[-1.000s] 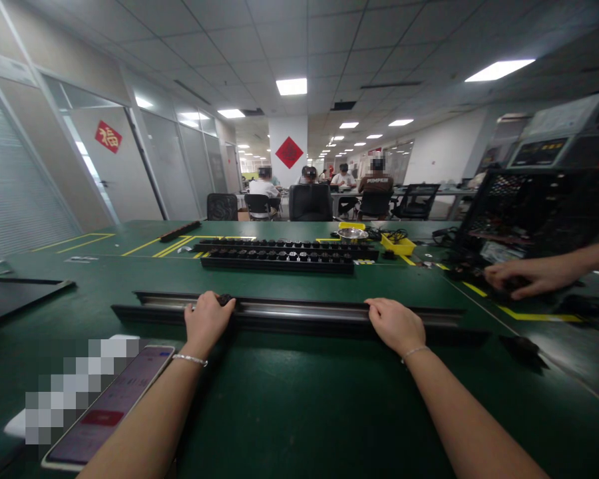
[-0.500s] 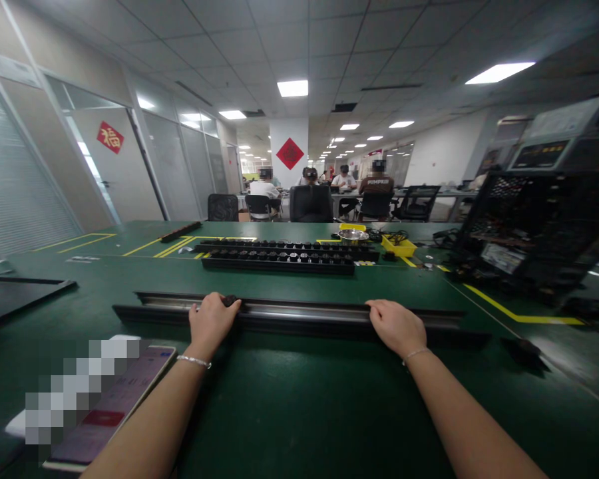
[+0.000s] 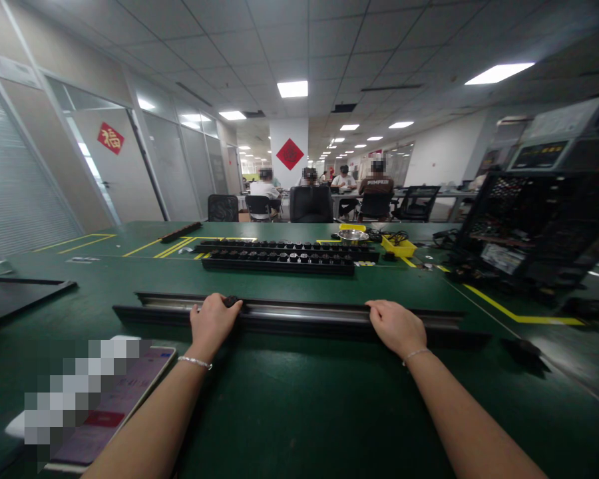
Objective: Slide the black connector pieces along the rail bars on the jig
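Note:
A long black rail (image 3: 304, 319) with a shiny metal channel lies crosswise on the green table. My left hand (image 3: 213, 322) is closed over its left half, the fingers round a small black part (image 3: 232, 302) seated in the channel. Most of that part is hidden by my fingers. Farther right, my right hand (image 3: 397, 326) grips the rail, with the thumb and curled fingers on its edge. Beyond it lie black strips (image 3: 279, 266) carrying a row of small black pieces, some with bright metal showing.
At lower left a phone (image 3: 114, 406) lies on the green table (image 3: 299, 412). A yellow bin (image 3: 399, 247) and a metal dish (image 3: 353, 235) stand at the back. An opened computer case (image 3: 514, 226) is at right, near a small black object (image 3: 526, 352). People sit beyond.
My left hand has shifted very slightly to the right along the rail with the small black part. The right hand and the rail stay in place.

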A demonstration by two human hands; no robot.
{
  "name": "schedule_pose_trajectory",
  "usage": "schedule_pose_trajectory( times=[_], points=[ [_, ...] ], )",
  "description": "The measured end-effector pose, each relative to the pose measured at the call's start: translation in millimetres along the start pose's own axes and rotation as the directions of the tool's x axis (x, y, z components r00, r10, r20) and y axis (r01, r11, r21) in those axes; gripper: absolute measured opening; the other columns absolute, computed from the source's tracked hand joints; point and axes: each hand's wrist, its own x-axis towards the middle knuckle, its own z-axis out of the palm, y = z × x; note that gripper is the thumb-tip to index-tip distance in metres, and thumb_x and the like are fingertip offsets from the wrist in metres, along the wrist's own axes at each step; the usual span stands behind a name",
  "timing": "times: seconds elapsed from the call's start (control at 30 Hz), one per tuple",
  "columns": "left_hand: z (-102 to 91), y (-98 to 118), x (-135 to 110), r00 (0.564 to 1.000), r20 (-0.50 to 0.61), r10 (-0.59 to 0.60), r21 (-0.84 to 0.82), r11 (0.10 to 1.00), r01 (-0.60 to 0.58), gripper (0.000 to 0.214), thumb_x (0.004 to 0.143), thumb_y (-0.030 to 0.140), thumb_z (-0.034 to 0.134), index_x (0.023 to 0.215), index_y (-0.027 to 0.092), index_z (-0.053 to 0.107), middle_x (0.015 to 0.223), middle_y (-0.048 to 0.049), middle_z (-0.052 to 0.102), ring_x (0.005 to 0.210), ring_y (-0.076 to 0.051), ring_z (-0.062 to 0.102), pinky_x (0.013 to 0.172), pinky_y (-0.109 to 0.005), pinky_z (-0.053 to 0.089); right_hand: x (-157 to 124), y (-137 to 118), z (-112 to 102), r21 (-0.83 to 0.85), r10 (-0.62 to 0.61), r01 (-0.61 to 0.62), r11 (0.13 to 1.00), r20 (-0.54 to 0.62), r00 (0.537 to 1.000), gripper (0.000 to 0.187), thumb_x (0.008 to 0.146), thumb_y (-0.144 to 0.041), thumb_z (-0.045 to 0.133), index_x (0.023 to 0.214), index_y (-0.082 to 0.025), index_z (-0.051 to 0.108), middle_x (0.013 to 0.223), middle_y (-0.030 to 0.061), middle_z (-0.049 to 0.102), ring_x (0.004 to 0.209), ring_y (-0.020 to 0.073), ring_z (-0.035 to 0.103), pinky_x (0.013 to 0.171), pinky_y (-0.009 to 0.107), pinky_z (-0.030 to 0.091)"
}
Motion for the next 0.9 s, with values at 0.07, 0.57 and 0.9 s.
schedule_pose_trajectory(
  times=[0.07,0.57,0.9],
  points=[
    [-0.5,1.4,-0.9,1.0,0.003,0.004,-0.005,1.0,-0.004,0.042,0.076,0.054,0.044,0.092,0.017,0.057,0.101,-0.0126,0.065,0.1,-0.027,0.058,0.093,-0.041,0.031,-0.1,0.1,-0.2,0.005,0.001,-0.001,1.0,0.001,1.0,0.043,0.085,-0.029,0.029,0.105,-0.021,0.066,0.111,0.0023,0.064,0.105,0.0168,0.055,0.091,0.032,0.041],
    [2.2,6.3,-3.7,1.0,0.006,0.011,-0.029,1.0,-0.011,0.043,0.075,0.055,0.045,0.093,0.017,0.058,0.1,-0.0122,0.066,0.101,-0.027,0.057,0.097,-0.042,0.027,-0.1,-0.8,-0.6,-0.002,-0.006,0.006,1.0,0.001,1.0,0.043,0.085,-0.028,0.029,0.104,-0.019,0.066,0.111,0.0025,0.064,0.106,0.0174,0.054,0.093,0.033,0.04],
    [2.0,9.4,-6.1,1.0,0.017,0.021,-0.053,0.998,-0.02,0.043,0.076,0.055,0.044,0.093,0.018,0.058,0.102,-0.0113,0.065,0.101,-0.026,0.056,0.099,-0.042,0.026,-0.7,-0.6,-1.5,-0.005,-0.015,0.015,1.0,-0.01,1.0,0.043,0.088,-0.031,0.027,0.101,-0.022,0.067,0.109,0.0023,0.065,0.105,0.0169,0.055,0.09,0.031,0.041]
  ],
)
